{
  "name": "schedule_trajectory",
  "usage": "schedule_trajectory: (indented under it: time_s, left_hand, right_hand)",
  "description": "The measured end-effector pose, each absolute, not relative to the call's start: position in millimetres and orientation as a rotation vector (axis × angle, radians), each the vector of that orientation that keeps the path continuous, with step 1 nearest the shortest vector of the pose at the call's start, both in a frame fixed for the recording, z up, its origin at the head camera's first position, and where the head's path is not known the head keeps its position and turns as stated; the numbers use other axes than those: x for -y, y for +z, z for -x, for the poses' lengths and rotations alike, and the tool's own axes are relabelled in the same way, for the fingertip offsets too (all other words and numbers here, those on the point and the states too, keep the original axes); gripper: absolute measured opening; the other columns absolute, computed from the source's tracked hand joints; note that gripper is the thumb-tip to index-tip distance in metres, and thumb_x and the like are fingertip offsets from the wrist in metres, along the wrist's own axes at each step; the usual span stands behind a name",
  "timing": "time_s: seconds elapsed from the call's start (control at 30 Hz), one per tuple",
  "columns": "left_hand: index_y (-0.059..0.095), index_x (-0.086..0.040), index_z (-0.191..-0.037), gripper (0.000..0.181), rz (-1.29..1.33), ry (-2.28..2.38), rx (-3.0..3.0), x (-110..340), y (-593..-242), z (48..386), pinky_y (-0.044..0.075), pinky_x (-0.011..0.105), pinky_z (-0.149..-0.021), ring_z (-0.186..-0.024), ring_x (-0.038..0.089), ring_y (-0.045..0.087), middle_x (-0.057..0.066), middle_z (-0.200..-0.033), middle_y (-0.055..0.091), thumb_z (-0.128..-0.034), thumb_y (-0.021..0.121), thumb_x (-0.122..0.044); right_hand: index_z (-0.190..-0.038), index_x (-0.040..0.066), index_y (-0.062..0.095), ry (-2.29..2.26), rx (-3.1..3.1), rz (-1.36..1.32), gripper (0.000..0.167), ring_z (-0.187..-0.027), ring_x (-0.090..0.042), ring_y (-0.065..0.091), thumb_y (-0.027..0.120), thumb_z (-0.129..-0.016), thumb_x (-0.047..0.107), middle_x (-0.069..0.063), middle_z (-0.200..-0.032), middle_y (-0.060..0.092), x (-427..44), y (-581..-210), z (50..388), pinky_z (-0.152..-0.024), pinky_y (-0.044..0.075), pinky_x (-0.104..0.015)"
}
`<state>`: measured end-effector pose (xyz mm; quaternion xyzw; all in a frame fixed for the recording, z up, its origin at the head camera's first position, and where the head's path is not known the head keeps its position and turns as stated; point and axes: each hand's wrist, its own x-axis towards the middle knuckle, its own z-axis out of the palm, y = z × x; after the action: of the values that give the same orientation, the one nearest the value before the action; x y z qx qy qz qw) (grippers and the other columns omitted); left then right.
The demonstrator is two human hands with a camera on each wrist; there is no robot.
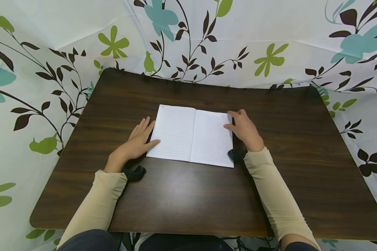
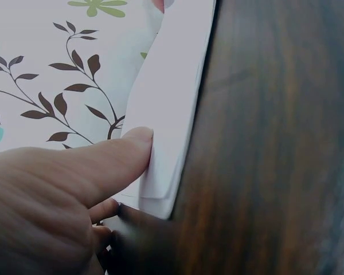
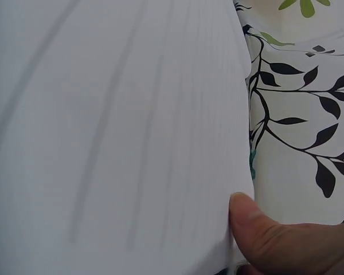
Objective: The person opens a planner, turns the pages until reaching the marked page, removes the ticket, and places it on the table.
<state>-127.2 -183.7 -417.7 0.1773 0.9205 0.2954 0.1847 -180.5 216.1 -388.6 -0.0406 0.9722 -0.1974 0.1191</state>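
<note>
An open notebook (image 1: 176,134) with white lined pages lies on the dark wooden table. At its left edge, my left hand (image 1: 136,142) is spread with straight fingers, and its thumb rests on the page margin. The left wrist view shows that thumb (image 2: 120,154) on the paper near a corner (image 2: 160,189). My right hand (image 1: 245,129) is at the upper right edge, pinching the page margin between thumb and fingers. In the right wrist view the thumb (image 3: 258,229) lies on the edge of the lined page (image 3: 132,126); the fingers under it are mostly hidden.
The brown table (image 1: 295,167) has rounded corners and extends on all sides of the notebook. Behind it hangs a white cloth (image 1: 232,21) printed with leaves, flowers and birds. Dark wrist devices (image 1: 134,173) sit under both wrists.
</note>
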Motion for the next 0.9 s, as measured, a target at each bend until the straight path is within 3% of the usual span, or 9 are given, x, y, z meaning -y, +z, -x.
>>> schedule_trajectory:
  time_s: [0.13, 0.37, 0.43, 0.53, 0.63, 0.83, 0.9]
  left_hand:
    - [0.004, -0.002, -0.167, 0.082, -0.501, 0.846, -2.594, 183.5, -414.7, 126.0, -0.007, 0.061, -0.13, -0.162, 0.042, -0.014, 0.023, -0.174, -0.012, -0.11, 0.05, -0.039]
    - [0.004, -0.002, -0.167, 0.081, -0.51, 0.826, -2.6, 183.0, -414.6, 127.1, -0.006, 0.061, -0.13, -0.162, 0.041, -0.014, 0.023, -0.174, -0.011, -0.1103, 0.049, -0.038]
    - [0.004, -0.002, -0.167, 0.081, -0.511, 0.824, -2.602, 183.0, -415.2, 127.2, -0.006, 0.061, -0.13, -0.162, 0.041, -0.014, 0.023, -0.174, -0.011, -0.1104, 0.049, -0.038]
    - [0.004, -0.002, -0.167, 0.081, -0.51, 0.821, -2.605, 183.4, -416.3, 127.2, -0.006, 0.061, -0.13, -0.162, 0.041, -0.014, 0.022, -0.174, -0.011, -0.1104, 0.049, -0.038]
    - [0.005, -0.002, -0.167, 0.081, -0.509, 0.822, -2.607, 183.7, -417.1, 127.1, -0.006, 0.061, -0.13, -0.162, 0.041, -0.014, 0.023, -0.174, -0.011, -0.1103, 0.049, -0.038]
    - [0.004, -0.002, -0.167, 0.081, -0.513, 0.828, -2.603, 184.2, -417.9, 127.3, -0.007, 0.061, -0.13, -0.162, 0.041, -0.014, 0.023, -0.174, -0.012, -0.1102, 0.049, -0.038]
    - [0.004, -0.002, -0.167, 0.081, -0.513, 0.826, -2.602, 184.4, -417.9, 127.5, -0.007, 0.061, -0.13, -0.162, 0.041, -0.014, 0.023, -0.174, -0.012, -0.1102, 0.049, -0.038]
  right_hand:
    - [-0.157, 0.004, 0.045, -0.53, -2.875, 0.148, 0.062, -0.108, -0.042, 0.061, 0.068, -0.103, 0.024, -0.032, -0.146, 0.043, -213.8, -385.1, 177.7, -0.09, 0.054, -0.056]
    - [-0.141, -0.003, 0.057, -0.592, -2.938, 0.103, 0.05, -0.123, -0.045, 0.048, 0.074, -0.099, 0.018, -0.031, -0.138, 0.048, -214.6, -385.3, 175.7, -0.096, 0.051, -0.059]
    - [-0.132, -0.006, 0.061, -0.579, -2.957, 0.118, 0.043, -0.116, -0.043, 0.051, 0.075, -0.098, 0.017, -0.029, -0.129, 0.053, -216.2, -386.1, 176.1, -0.09, 0.052, -0.056]
    - [-0.109, -0.004, 0.065, -0.568, -2.977, 0.157, 0.025, -0.091, -0.034, 0.055, 0.074, -0.098, 0.018, -0.021, -0.102, 0.06, -218.2, -386.5, 177.3, -0.071, 0.05, -0.045]
    - [-0.09, 0.002, 0.062, -0.587, -2.976, 0.179, 0.023, -0.07, -0.024, 0.048, 0.073, -0.099, 0.019, -0.01, -0.078, 0.052, -220.2, -385.6, 178.4, -0.058, 0.038, -0.035]
    - [-0.093, 0.0, 0.066, -0.675, -2.899, 0.2, 0.025, -0.06, -0.019, 0.038, 0.064, -0.106, 0.022, -0.005, -0.068, 0.041, -223.8, -380.2, 179.5, -0.056, 0.032, -0.032]
    - [-0.101, -0.002, 0.069, -0.696, -2.882, 0.207, 0.025, -0.062, -0.02, 0.039, 0.06, -0.107, 0.02, -0.009, -0.072, 0.046, -224.4, -378.6, 180.0, -0.058, 0.034, -0.033]
